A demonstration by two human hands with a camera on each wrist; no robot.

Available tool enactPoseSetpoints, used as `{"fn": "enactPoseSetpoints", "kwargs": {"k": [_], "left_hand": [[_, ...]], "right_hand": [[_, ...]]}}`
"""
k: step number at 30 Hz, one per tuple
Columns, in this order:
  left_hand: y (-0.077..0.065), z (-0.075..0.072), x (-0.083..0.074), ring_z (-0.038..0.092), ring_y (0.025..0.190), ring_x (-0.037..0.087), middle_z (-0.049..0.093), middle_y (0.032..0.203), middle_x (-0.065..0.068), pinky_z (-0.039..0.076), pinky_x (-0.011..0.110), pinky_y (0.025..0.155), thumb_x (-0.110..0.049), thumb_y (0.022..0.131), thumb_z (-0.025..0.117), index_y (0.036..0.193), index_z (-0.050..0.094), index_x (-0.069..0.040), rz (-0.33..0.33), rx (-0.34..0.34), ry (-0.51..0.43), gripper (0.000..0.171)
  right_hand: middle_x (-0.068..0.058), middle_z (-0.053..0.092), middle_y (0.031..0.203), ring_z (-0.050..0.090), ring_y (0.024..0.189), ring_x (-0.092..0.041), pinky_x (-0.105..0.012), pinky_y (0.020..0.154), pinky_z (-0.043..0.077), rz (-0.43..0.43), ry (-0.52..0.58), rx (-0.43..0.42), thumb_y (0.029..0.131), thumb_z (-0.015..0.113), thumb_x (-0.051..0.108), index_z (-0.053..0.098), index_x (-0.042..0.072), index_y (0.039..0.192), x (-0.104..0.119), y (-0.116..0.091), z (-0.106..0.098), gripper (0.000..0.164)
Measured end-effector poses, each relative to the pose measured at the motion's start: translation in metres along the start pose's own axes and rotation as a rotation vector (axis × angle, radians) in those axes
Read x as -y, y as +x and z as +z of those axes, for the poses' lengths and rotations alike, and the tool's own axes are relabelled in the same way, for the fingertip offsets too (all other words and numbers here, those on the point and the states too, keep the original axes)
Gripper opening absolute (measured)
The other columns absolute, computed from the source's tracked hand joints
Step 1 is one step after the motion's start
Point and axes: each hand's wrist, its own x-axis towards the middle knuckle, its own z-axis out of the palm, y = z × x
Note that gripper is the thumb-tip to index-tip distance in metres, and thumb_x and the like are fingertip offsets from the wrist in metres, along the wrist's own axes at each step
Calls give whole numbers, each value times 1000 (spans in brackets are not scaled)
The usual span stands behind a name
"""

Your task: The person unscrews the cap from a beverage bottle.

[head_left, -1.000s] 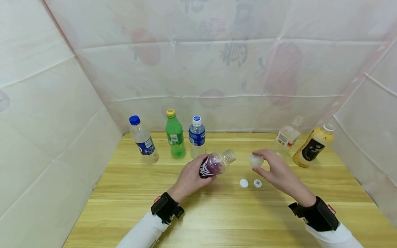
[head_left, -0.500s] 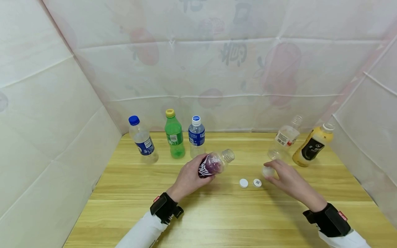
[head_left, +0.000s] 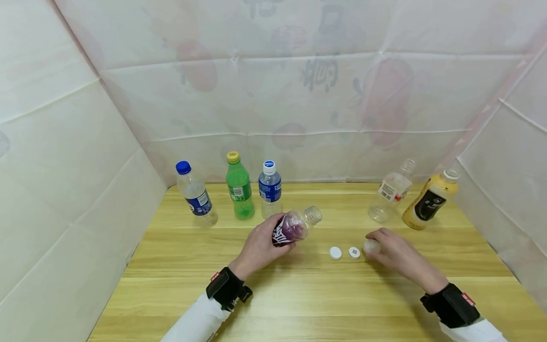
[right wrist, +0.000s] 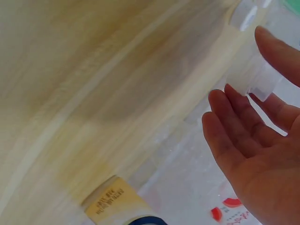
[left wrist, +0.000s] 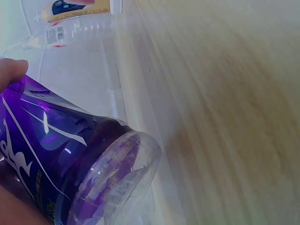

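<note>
My left hand grips a clear bottle with a purple label around its body. The bottle lies tilted, its uncapped mouth pointing right and up; its base fills part of the left wrist view. On the right, my right hand holds a translucent whitish cap between thumb and fingers, low at the tabletop. The same cap shows between thumb and fingers in the right wrist view. Two white caps, a plain one and one with a printed square, lie just left of it.
Along the back left stand a blue-capped bottle, a green bottle and a white-capped bottle with blue label. An uncapped clear bottle and a yellow bottle stand back right. Cloth walls enclose the wooden table.
My right hand has moved right, then down to the table with the translucent cap, beside the two white caps. The left hand and its bottle stay nearly still.
</note>
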Motion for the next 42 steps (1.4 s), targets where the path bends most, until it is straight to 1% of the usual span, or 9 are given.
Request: {"fn": "enactPoseSetpoints", "kwargs": {"k": [7,14,20,25,28,33,35,37,42], "left_hand": [[0,-1,-3,66,115,29,66,131,13,55,46,96,-26,80,90,143,52,-7,-8,5,-10,76],[0,-2,-3,65,116,28,66,132,13,55,45,96,-26,80,90,144,52,-8,-15,12,-8,76],[0,-2,-3,65,117,28,65,134,13,54,46,98,-27,81,89,145,51,-8,-24,25,-15,77],[-1,-2,-5,65,117,29,65,134,14,55,47,97,-26,81,89,144,51,-7,-19,17,-17,76],[0,-2,-5,65,117,29,65,133,14,55,47,96,-27,81,89,144,51,-7,-18,14,-16,76],[0,-3,-6,65,117,28,65,134,13,55,46,97,-28,82,88,145,50,-8,-28,24,-31,76],[1,-3,-6,65,117,28,64,135,13,55,47,97,-28,82,88,146,49,-8,-37,26,-39,77],[1,-3,-6,64,117,29,64,135,13,55,47,96,-29,82,87,146,49,-8,-48,24,-49,78],[1,-2,-7,65,114,29,65,133,14,55,47,95,-29,82,88,145,48,-7,-92,19,-76,78]], "right_hand": [[0,63,95,61,81,-14,-34,67,51,77,23,70,79,91,23,70,4,106,-4,-2,4,39],[2,63,94,60,80,-13,-35,67,50,101,28,125,80,91,29,71,7,106,-9,-3,6,40],[2,61,92,58,79,-12,-35,67,50,109,35,124,80,90,28,71,7,105,-10,-3,8,38],[2,60,91,56,78,-11,-34,66,49,112,37,119,79,91,28,70,6,102,-12,-3,9,38],[-2,61,94,58,80,-15,-36,68,50,114,37,134,79,91,30,70,3,106,-13,-2,7,43],[-14,66,106,65,92,-28,-44,75,55,140,35,166,81,88,43,66,-6,123,-12,2,-2,68],[-18,66,110,66,96,-34,-49,78,56,149,39,143,84,84,48,63,-7,128,-10,6,-8,74],[-22,66,116,65,103,-40,-53,83,55,150,57,102,88,80,50,61,-7,132,-7,10,-13,74],[-28,58,138,54,125,-48,-63,99,45,105,167,-12,98,71,43,50,-6,145,11,23,-22,71]]}}
